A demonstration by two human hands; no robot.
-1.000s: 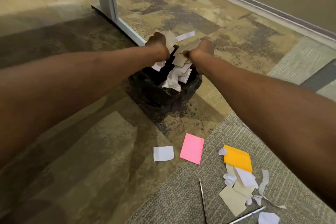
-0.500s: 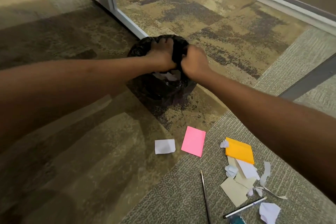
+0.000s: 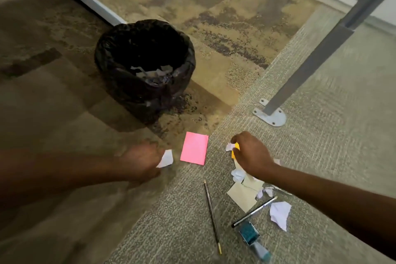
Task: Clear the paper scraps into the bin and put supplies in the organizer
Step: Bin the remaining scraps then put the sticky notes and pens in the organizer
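A black-lined bin (image 3: 120, 49) stands on the carpet with paper scraps (image 3: 153, 73) inside. My left hand (image 3: 140, 162) is low on the floor, closed on a white paper scrap (image 3: 166, 159). My right hand (image 3: 251, 154) rests over the orange sticky pad (image 3: 235, 150), fingers pinching a small crumpled white scrap (image 3: 229, 147) beside it. A pink sticky pad (image 3: 194, 151) lies between the hands. Beige and white scraps (image 3: 244, 194) are piled under my right wrist. A larger crumpled scrap (image 3: 279, 214) lies nearer me.
A pencil (image 3: 212, 214), a black pen (image 3: 254, 212) and a blue glitter tube (image 3: 254, 240) lie on the grey carpet near me. A grey desk leg with a bolted foot (image 3: 272, 115) stands to the right. A white desk frame (image 3: 90, 0) runs behind the bin.
Both hands left the bin after dropping the scraps and came down to the floor. The left has taken hold of the white scrap; the right now sits on the orange pad.
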